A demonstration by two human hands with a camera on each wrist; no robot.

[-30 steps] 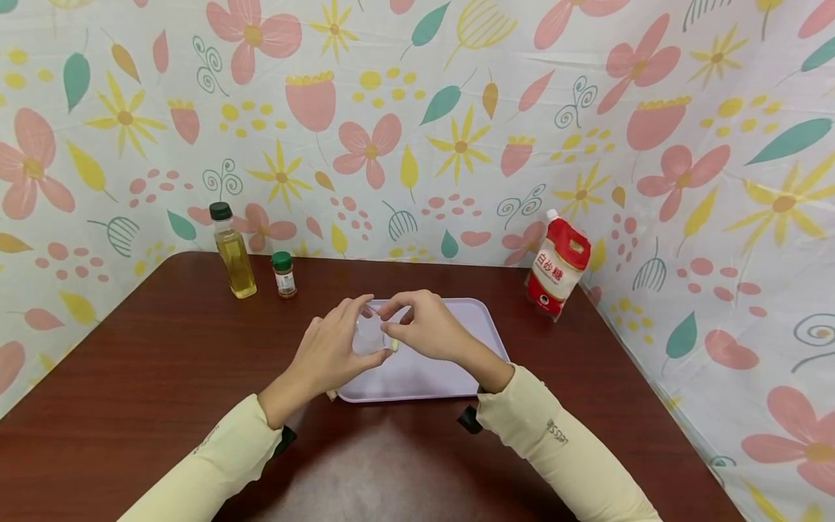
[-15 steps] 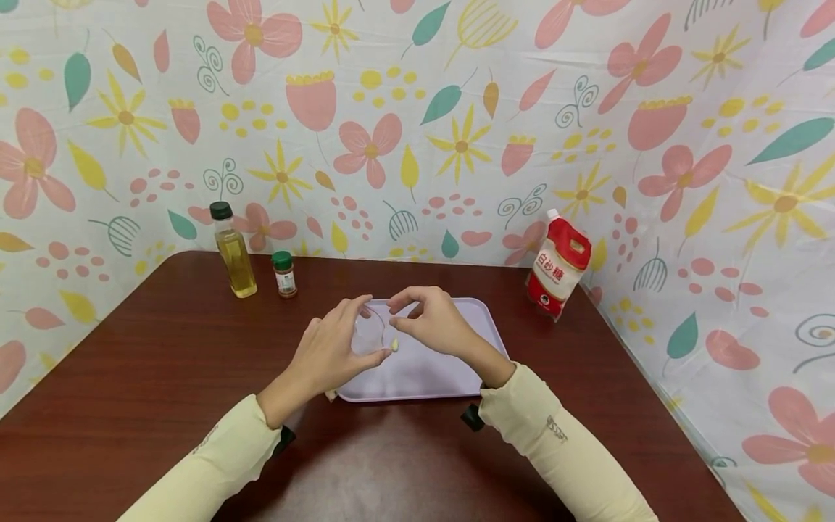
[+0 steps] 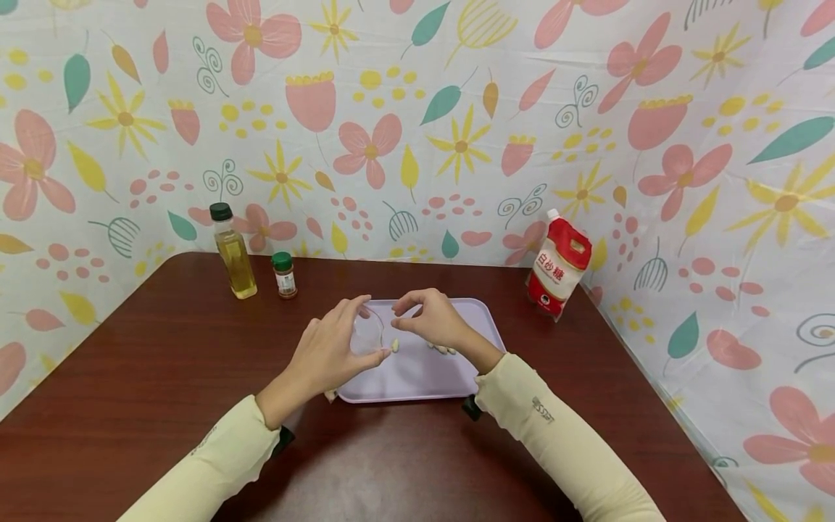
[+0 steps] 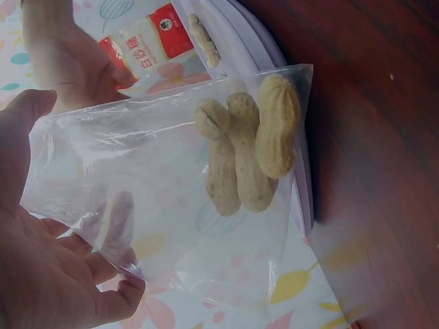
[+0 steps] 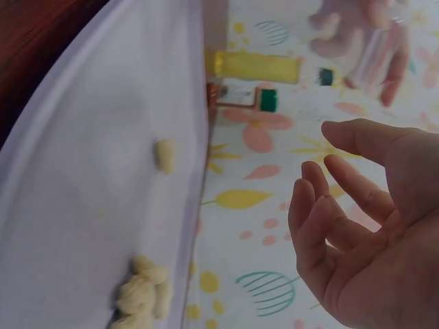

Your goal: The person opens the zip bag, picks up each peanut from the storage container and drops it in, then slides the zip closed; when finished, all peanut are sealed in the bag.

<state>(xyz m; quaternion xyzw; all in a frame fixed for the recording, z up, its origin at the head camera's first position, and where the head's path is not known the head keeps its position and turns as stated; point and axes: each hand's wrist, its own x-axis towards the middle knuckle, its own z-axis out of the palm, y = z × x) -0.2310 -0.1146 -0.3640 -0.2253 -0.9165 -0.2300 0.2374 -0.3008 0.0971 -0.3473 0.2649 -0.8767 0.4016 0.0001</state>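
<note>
Fingers [image 4: 118, 301] and thumb of the left hand [image 3: 329, 341] hold the mouth of a clear plastic bag [image 4: 168, 185] spread wide; unshelled peanuts [image 4: 250, 154] sit at its far end. Near the bag, the right hand [image 3: 432, 319] bends its fingers loosely, thumb apart. Loose peanuts [image 5: 140, 295] lie on the lavender tray [image 3: 417, 380]. Behind on the counter [image 3: 143, 370] stand an oil bottle [image 3: 235, 257], a spice jar [image 3: 284, 277] and a sugar pouch [image 3: 557, 267].

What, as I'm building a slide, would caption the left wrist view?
Left hand holding a clear bag, peanuts in their shells inside.
</note>
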